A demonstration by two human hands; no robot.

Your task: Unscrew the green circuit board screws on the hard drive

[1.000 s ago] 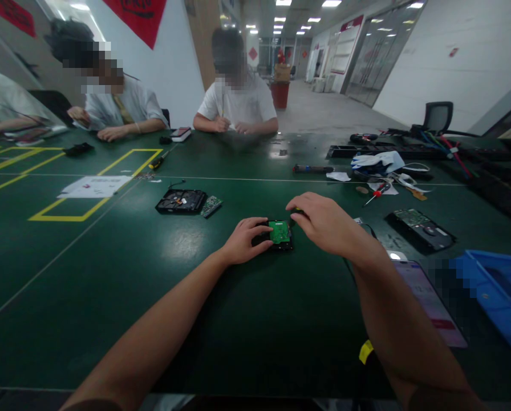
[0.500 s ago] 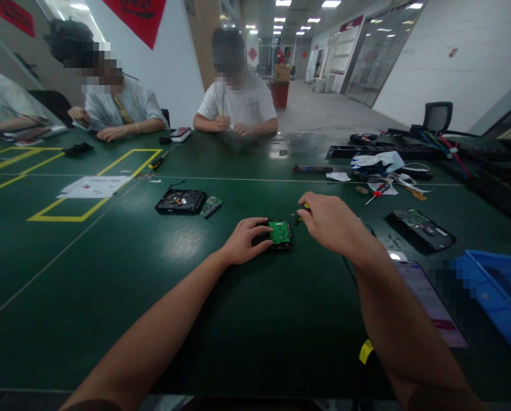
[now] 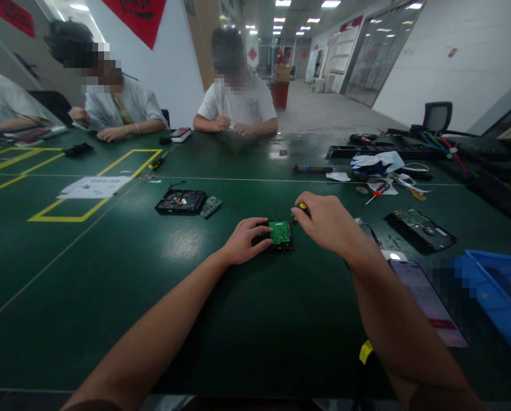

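Note:
A small hard drive with a green circuit board [image 3: 280, 233] lies flat on the dark green table. My left hand [image 3: 247, 241] grips it from the left, thumb along the near edge and fingers over the far part, covering its left side. In my right hand [image 3: 321, 220], closed fingers hold a screwdriver with a yellow and black handle [image 3: 303, 208], just right of the drive. Its shaft is mostly hidden, and I cannot tell whether the tip touches the drive.
Left of the drive are an opened black drive case [image 3: 181, 201] and a loose circuit board [image 3: 211, 206]. To the right lie another hard drive [image 3: 422, 229], a phone [image 3: 429, 302], a blue tray [image 3: 497, 297] and a red screwdriver [image 3: 377, 194]. People sit across the table.
My right hand has shifted slightly left with the screwdriver, and more of the yellow handle shows. My left hand and the hard drive have stayed in place.

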